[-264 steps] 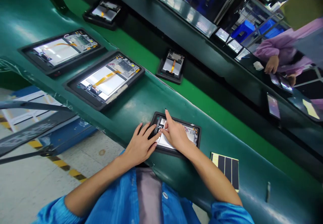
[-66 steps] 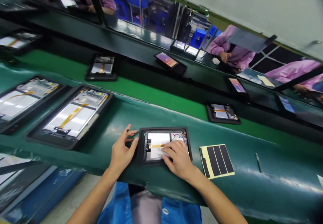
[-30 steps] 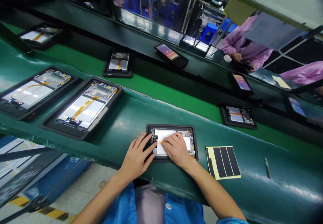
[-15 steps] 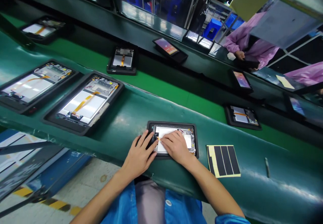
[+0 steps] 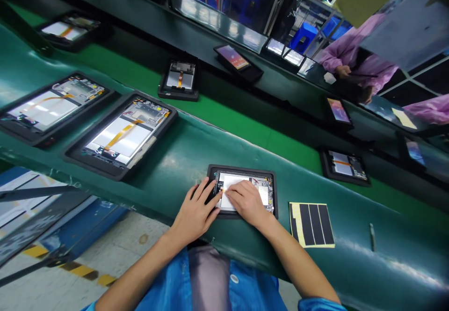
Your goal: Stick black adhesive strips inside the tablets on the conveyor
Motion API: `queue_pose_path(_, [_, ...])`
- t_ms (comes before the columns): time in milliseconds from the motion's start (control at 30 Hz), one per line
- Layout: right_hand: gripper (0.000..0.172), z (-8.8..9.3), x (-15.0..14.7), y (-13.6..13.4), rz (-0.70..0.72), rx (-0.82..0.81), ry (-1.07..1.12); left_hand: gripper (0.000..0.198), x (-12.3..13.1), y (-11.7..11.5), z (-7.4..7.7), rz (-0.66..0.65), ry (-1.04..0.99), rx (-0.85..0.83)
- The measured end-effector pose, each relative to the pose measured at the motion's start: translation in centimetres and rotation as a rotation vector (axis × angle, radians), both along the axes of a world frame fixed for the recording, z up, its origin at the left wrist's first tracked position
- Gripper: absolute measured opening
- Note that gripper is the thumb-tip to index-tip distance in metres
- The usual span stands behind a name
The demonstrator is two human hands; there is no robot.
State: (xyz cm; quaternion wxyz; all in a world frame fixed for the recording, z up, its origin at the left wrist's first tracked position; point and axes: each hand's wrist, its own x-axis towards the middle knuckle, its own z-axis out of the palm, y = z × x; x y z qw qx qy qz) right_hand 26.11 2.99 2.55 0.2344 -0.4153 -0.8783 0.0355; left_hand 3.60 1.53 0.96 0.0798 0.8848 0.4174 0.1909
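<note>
An opened tablet (image 5: pixel 264 193) lies in a black tray (image 5: pixel 242 168) on the green bench in front of me, its white inner parts and circuit board showing. My left hand (image 5: pixel 197 210) rests with fingers spread over the tablet's left end. Over the middle of it, my right hand (image 5: pixel 247 202) has its fingertips pressed together near a small orange strip by the left fingers; what they hold is too small to make out. Right of the tray lies a yellow sheet with black strips (image 5: pixel 312 224).
Two more opened tablets in trays (image 5: pixel 121 135) (image 5: pixel 56 107) lie on the bench at the left. Beyond the bench, a green conveyor (image 5: pixel 224 119) carries trays with tablets. Across it, a person in pink sleeves (image 5: pixel 351 51) works. A thin stick (image 5: pixel 372 237) lies at the right.
The view has shifted slightly, so the trays at the left and on the conveyor appear a little further right. Both hands stay at the tablet, nearly unmoved. The person across has shifted their hands.
</note>
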Motion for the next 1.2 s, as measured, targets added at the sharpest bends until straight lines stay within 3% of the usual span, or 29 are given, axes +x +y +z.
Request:
queue_pose_path(667, [0.017, -0.3, 0.5, 0.6, 0.047, -0.011, -0.003, 0.045, 0.1, -0.2, -0.3, 0.006, 0.012, 0.009])
queue_pose_path(1200, [0.033, 1.0, 1.7, 0.2, 0.127, -0.085, -0.305, 0.043, 0.3, -0.4, -0.2, 0.036, -0.051, -0.040])
